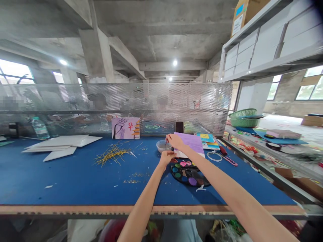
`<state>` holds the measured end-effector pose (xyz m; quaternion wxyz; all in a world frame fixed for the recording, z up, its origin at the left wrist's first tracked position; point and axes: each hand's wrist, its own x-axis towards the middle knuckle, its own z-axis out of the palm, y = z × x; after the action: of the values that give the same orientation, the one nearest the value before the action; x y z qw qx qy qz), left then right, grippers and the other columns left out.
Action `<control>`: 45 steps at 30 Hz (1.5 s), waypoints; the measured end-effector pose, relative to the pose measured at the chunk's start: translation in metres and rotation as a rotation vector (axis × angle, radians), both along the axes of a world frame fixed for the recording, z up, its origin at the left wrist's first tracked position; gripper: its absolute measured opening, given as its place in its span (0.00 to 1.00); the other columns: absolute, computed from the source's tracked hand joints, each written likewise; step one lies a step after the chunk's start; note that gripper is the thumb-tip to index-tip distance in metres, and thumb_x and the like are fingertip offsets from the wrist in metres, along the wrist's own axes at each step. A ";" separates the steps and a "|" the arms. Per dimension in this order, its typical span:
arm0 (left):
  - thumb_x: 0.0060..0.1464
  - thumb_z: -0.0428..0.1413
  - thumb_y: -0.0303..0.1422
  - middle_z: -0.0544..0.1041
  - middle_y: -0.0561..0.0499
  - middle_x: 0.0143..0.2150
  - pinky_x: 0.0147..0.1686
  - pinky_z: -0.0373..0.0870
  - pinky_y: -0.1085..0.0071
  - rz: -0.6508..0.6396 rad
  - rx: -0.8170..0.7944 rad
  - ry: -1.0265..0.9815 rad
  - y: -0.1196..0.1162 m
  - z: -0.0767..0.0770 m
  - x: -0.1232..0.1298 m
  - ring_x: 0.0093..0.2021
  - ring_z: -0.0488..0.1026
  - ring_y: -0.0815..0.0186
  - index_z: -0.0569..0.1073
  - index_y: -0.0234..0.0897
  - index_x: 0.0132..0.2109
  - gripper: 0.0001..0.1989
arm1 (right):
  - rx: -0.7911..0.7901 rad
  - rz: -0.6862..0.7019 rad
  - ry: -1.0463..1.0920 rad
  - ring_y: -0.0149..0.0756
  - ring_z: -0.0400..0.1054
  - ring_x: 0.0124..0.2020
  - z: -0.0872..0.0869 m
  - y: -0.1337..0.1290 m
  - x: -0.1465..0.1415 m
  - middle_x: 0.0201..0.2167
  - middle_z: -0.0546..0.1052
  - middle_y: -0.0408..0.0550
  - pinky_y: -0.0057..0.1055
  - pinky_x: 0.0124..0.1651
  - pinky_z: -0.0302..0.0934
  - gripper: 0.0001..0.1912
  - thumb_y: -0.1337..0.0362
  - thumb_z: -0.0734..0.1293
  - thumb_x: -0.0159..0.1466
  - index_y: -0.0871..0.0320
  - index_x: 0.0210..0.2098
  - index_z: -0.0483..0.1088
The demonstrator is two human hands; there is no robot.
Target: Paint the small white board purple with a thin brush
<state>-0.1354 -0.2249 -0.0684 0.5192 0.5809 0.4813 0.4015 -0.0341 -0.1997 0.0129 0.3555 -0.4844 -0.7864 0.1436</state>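
A sheet painted purple (193, 143), with a white lower strip, leans up at the right of the table. My left hand (166, 157) pinches its lower left corner. My right hand (176, 142) is closed on a thin paintbrush (167, 142), mostly hidden by the fingers, its lower end over or in a clear plastic bowl (160, 146). A black paint palette (185, 174) with several coloured wells lies below the sheet, partly covered by my right forearm.
A painted picture (125, 128) stands against the perforated metal screen (121, 97). Yellow sticks (112, 154) and white boards (63, 143) lie to the left. A phone (179, 127), coiled white cord (214, 156) and pink craft knife (230, 160) are around the sheet. A cluttered shelf (282, 141) flanks the right.
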 end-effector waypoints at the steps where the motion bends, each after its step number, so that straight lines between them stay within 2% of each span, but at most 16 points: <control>1: 0.62 0.56 0.36 0.76 0.48 0.44 0.38 0.76 0.65 0.004 0.000 0.002 -0.001 0.001 0.000 0.38 0.75 0.66 0.72 0.33 0.48 0.12 | 0.009 0.014 0.028 0.31 0.71 0.35 0.002 -0.002 0.003 0.38 0.77 0.48 0.33 0.42 0.68 0.14 0.58 0.61 0.70 0.61 0.39 0.73; 3: 0.62 0.56 0.36 0.76 0.48 0.43 0.37 0.76 0.66 0.013 0.003 0.007 -0.002 0.003 0.000 0.38 0.75 0.66 0.73 0.32 0.48 0.12 | 0.025 0.046 0.098 0.27 0.68 0.25 0.006 -0.006 0.011 0.30 0.78 0.47 0.27 0.36 0.65 0.18 0.58 0.58 0.71 0.60 0.32 0.73; 5: 0.62 0.56 0.36 0.76 0.49 0.42 0.36 0.76 0.67 0.025 0.008 0.010 -0.004 0.005 0.000 0.37 0.75 0.67 0.73 0.32 0.47 0.12 | 0.046 0.063 0.197 0.24 0.63 0.20 0.012 -0.012 0.023 0.28 0.77 0.46 0.25 0.29 0.61 0.21 0.56 0.57 0.70 0.60 0.30 0.73; 8: 0.62 0.56 0.36 0.76 0.49 0.41 0.36 0.75 0.67 0.045 0.020 0.010 -0.006 0.008 0.000 0.36 0.75 0.68 0.73 0.32 0.46 0.12 | 0.066 0.056 0.381 0.24 0.61 0.18 0.018 -0.022 0.049 0.28 0.76 0.47 0.24 0.23 0.57 0.26 0.47 0.54 0.69 0.59 0.31 0.72; 10: 0.62 0.56 0.36 0.76 0.49 0.41 0.36 0.75 0.67 0.050 0.026 0.007 -0.006 0.009 0.001 0.36 0.75 0.67 0.73 0.32 0.47 0.12 | 0.061 0.042 0.493 0.24 0.60 0.16 0.016 -0.031 0.071 0.24 0.74 0.45 0.24 0.21 0.55 0.30 0.42 0.52 0.68 0.59 0.28 0.70; 13: 0.62 0.56 0.35 0.76 0.48 0.42 0.36 0.75 0.67 0.047 0.034 -0.004 -0.005 0.010 0.003 0.36 0.75 0.67 0.72 0.32 0.48 0.11 | 0.041 0.021 0.624 0.24 0.56 0.14 0.001 -0.049 0.103 0.15 0.66 0.41 0.23 0.18 0.50 0.33 0.36 0.52 0.64 0.58 0.23 0.66; 17: 0.62 0.56 0.34 0.76 0.49 0.41 0.35 0.75 0.68 0.049 0.044 -0.024 -0.003 0.010 0.008 0.35 0.74 0.68 0.72 0.32 0.47 0.10 | -0.020 0.030 0.717 0.23 0.52 0.12 -0.035 -0.080 0.125 0.10 0.59 0.39 0.24 0.17 0.46 0.36 0.33 0.54 0.62 0.57 0.15 0.60; 20: 0.62 0.56 0.34 0.76 0.49 0.41 0.35 0.75 0.68 0.055 0.048 -0.027 -0.004 0.011 0.009 0.35 0.74 0.68 0.72 0.32 0.47 0.10 | -0.063 0.048 0.742 0.22 0.50 0.11 -0.057 -0.099 0.126 0.08 0.57 0.39 0.24 0.16 0.44 0.36 0.35 0.57 0.62 0.57 0.13 0.59; 24: 0.62 0.56 0.34 0.75 0.49 0.41 0.35 0.75 0.68 0.075 0.059 -0.023 -0.006 0.013 0.009 0.35 0.74 0.68 0.72 0.32 0.47 0.11 | -0.103 0.087 0.732 0.22 0.51 0.10 -0.069 -0.113 0.122 0.08 0.60 0.40 0.25 0.17 0.44 0.36 0.36 0.58 0.62 0.58 0.13 0.61; 37: 0.62 0.57 0.34 0.76 0.52 0.36 0.32 0.74 0.71 0.081 0.103 -0.040 -0.006 0.013 0.009 0.30 0.73 0.71 0.73 0.31 0.45 0.10 | -0.075 0.077 0.642 0.24 0.54 0.12 -0.071 -0.114 0.120 0.08 0.61 0.40 0.26 0.21 0.50 0.35 0.38 0.57 0.65 0.57 0.12 0.61; 45: 0.62 0.57 0.36 0.77 0.51 0.36 0.34 0.75 0.69 0.064 0.090 -0.044 -0.005 0.014 0.007 0.30 0.75 0.70 0.74 0.31 0.45 0.11 | -0.048 0.049 0.617 0.25 0.55 0.13 -0.072 -0.116 0.122 0.08 0.61 0.41 0.26 0.24 0.54 0.36 0.38 0.55 0.65 0.56 0.12 0.60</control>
<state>-0.1287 -0.2301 -0.0545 0.4900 0.5789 0.4696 0.4519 0.0876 -0.3154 -0.0587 0.5622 -0.4071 -0.6491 0.3111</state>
